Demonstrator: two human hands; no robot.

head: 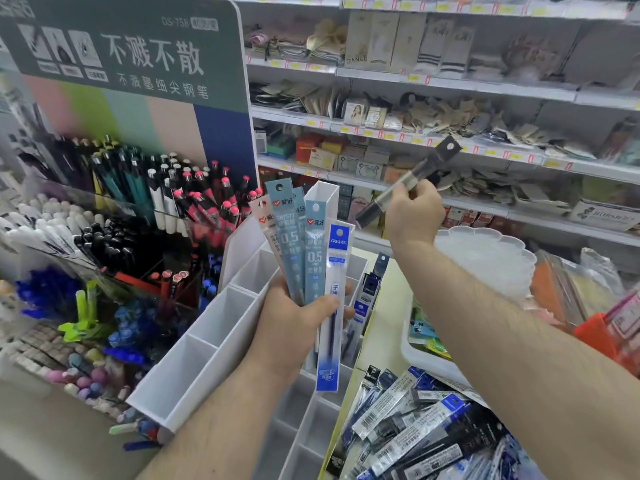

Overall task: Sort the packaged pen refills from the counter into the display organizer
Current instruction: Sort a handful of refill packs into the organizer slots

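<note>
My left hand (294, 327) grips a fan of several packaged pen refills (304, 251), blue-grey and blue-white packs standing upright above the white display organizer (194, 362). My right hand (412, 216) is raised higher and to the right, pinching one dark refill pack (415, 174) that tilts up toward the shelves. A heap of loose refill packs (422, 431) lies on the counter at the lower right, under my right forearm. A few refill packs (370, 292) stand in an organizer slot behind my left hand.
A pen display stand (131, 202) with a green sign fills the left. Store shelves (450, 150) of goods run across the back. A clear scalloped tray (485, 258) and a white bin (426, 355) sit right of the organizer.
</note>
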